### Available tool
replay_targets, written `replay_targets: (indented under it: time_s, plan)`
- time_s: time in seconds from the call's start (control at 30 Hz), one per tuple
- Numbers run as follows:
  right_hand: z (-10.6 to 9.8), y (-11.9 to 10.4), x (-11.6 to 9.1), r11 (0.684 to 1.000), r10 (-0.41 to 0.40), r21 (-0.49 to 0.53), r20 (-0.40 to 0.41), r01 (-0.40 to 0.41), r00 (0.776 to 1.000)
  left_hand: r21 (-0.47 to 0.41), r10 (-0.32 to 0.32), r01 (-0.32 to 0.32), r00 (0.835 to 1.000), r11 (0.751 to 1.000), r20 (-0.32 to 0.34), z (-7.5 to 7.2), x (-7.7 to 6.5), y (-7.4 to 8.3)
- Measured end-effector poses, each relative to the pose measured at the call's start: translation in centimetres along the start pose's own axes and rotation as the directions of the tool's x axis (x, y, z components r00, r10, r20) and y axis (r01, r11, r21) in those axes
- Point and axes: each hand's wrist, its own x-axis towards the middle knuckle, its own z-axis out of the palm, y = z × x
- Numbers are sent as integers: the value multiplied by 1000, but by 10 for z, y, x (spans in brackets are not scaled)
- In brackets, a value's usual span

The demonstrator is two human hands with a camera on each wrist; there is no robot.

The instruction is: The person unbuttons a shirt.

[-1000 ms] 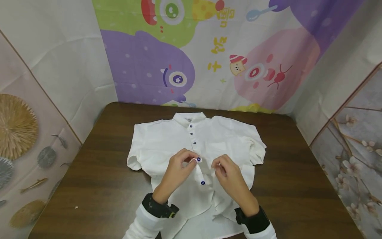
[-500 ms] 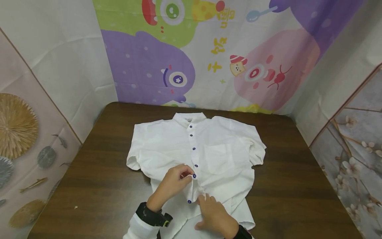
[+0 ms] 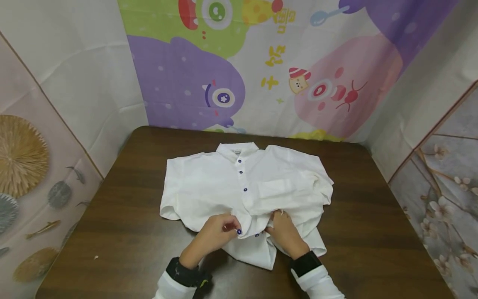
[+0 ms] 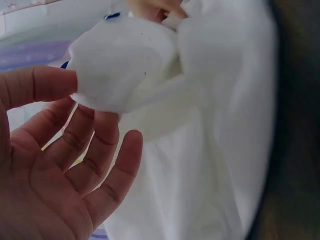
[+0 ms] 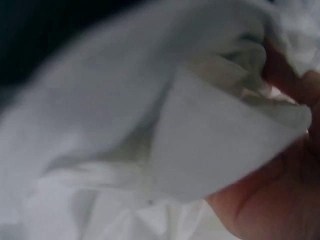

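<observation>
A white short-sleeved shirt [image 3: 209, 178] with dark blue buttons lies front up on the table, collar at the far side. Its lower front is lifted and bunched. My left hand [image 3: 214, 232] pinches the front edge right beside a blue button [image 3: 239, 231]. In the left wrist view, thumb and fingertips of that hand [image 4: 65, 150] hold the cloth, the little finger free of it. To the right, my right hand [image 3: 286, 234] grips the other side of the shirt front. Folds of cloth [image 5: 215, 140] cover part of that hand's fingers in the right wrist view.
The brown wooden table [image 3: 123, 199] extends around the shirt. A tiny white scrap [image 3: 96, 257] lies at the left. A cartoon-print cloth [image 3: 194, 83] hangs behind, and printed panels [image 3: 444, 174] stand at both sides.
My left hand has come down toward me with the button edge. My right hand first went down to the lower front, then back up and right, gathering cloth. The hem has drawn up.
</observation>
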Motion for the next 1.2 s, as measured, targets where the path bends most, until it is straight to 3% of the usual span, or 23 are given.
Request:
replay_targets:
  time_s: [0.23, 0.3, 0.4, 0.53, 0.7, 0.83, 1.0, 1.1, 1.2]
  plan:
    - [-40, -7, 1, 999, -29, -15, 132, 31, 991, 39, -11, 8, 997, 999, 76, 4, -6, -3]
    - [-53, -16, -2, 999, -21, -33, 107, 24, 994, 59, -6, 0, 995, 998, 100, 4, -7, -4]
    - [-62, -30, -3, 998, -27, -52, 7, 27, 1000, 76, 10, -20, 992, 997, 124, 3, -8, -4]
    - [-54, -39, 3, 983, -147, -122, -91, 135, 985, 103, 22, -37, 989, 994, 147, 0, -10, -4]
    - [-31, -42, 9, 944, -280, -206, -90, 257, 956, 133, -9, -14, 985, 991, 170, -1, -12, -6]
    - [-17, -43, 11, 927, -317, -245, -112, 283, 942, 144, -46, 17, 979, 989, 196, -3, -13, -7]
    - [-14, -44, 12, 929, -321, -240, -146, 281, 936, 183, -39, -1, 975, 983, 217, -6, -13, -5]
    - [-20, -46, 11, 944, -308, -174, -169, 279, 936, 191, -18, -17, 984, 981, 178, -7, -10, -1]
    - [-29, -49, 11, 953, -299, -113, -212, 281, 930, 180, 28, -40, 997, 983, 65, -6, -2, 6]
